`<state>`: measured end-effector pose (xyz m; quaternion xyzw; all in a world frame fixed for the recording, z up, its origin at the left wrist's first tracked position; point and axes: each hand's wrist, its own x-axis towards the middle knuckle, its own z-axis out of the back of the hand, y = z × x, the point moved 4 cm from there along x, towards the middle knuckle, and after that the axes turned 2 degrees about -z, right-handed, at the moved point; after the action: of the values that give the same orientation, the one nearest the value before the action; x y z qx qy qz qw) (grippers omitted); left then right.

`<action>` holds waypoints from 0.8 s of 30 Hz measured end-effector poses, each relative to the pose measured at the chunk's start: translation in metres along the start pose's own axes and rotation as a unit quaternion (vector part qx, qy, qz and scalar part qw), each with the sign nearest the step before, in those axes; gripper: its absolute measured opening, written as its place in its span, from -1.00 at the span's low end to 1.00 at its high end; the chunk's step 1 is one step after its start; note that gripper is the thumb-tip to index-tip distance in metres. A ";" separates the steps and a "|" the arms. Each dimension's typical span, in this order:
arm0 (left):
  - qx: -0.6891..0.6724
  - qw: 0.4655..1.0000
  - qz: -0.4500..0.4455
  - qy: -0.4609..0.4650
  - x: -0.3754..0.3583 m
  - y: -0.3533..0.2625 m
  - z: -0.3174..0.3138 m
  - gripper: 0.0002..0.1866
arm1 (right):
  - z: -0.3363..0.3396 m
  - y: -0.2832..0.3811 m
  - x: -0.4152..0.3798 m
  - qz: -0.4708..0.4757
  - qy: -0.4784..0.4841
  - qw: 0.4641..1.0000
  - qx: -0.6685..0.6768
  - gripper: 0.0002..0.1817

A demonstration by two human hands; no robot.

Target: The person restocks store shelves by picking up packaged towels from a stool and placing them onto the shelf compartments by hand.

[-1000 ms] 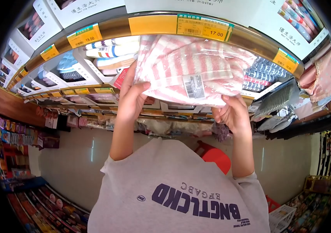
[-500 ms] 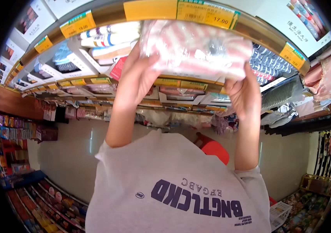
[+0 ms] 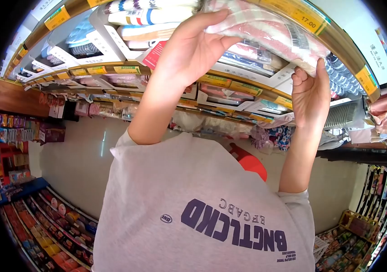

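Observation:
A pink-and-white striped packaged towel [image 3: 266, 29] in clear plastic is held up at the top of the view, tilted down to the right. A barcode label shows on its wrapping. My left hand [image 3: 195, 50] grips its left end, thumb along the near edge. At the lower right corner, my right hand [image 3: 312, 90] pinches the wrapping between curled fingers and thumb. Just below the packaged towel, an open white box [image 3: 259, 75] of folded, wrapped cloths sits on the shelf. A red card [image 3: 155, 54] is beside my left wrist.
Yellow price tags [image 3: 309, 19] line the shelf edge [image 3: 345, 43] close to my hands. More boxed cloths [image 3: 82, 38] fill the shelf at left. A red object [image 3: 250, 164] stands on the floor [image 3: 80, 167]. Packed goods shelves [image 3: 43, 231] are at lower left.
The packaged towel has moved up and right and now tilts, with its barcode side in view. Both hands moved with it, uncovering the box of cloths beneath.

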<state>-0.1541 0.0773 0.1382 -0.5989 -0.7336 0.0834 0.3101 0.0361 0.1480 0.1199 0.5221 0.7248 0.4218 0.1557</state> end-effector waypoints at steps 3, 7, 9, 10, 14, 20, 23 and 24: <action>0.024 0.999 -0.022 0.008 0.002 0.002 0.007 -0.60 | -0.003 0.001 0.005 0.010 -0.009 1.000 -0.019 -0.73; 0.082 0.994 -0.065 0.011 -0.002 0.008 0.013 -0.69 | 0.001 0.000 0.010 0.054 -0.035 0.998 0.005 -0.73; 0.067 0.997 -0.046 0.019 -0.008 0.016 0.015 -0.63 | -0.005 -0.002 0.012 0.075 -0.045 0.996 0.020 -0.74; 0.067 0.996 -0.048 0.016 -0.016 0.020 0.017 -0.63 | -0.008 -0.004 0.014 0.073 -0.043 0.996 0.020 -0.74; 0.511 0.851 -0.094 0.077 -0.040 0.036 0.030 -0.66 | -0.007 -0.010 0.035 0.081 -0.034 0.996 0.025 -0.75; 0.792 0.396 -0.446 0.128 -0.016 0.028 -0.015 -0.52 | -0.033 0.001 0.045 0.170 -0.060 0.976 -0.118 -0.74; 0.846 0.317 -0.418 0.095 -0.001 0.021 -0.007 -0.49 | -0.036 -0.002 0.034 0.213 -0.109 0.878 -0.413 -0.67; 0.859 0.301 -0.402 0.096 0.002 0.019 -0.002 -0.49 | -0.035 -0.005 0.031 0.220 -0.117 0.822 -0.511 -0.66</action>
<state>-0.1372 0.0840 0.1315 0.3727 -0.3603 0.4735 0.7121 -0.0027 0.1591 0.1430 0.5586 0.2473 0.6904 0.3875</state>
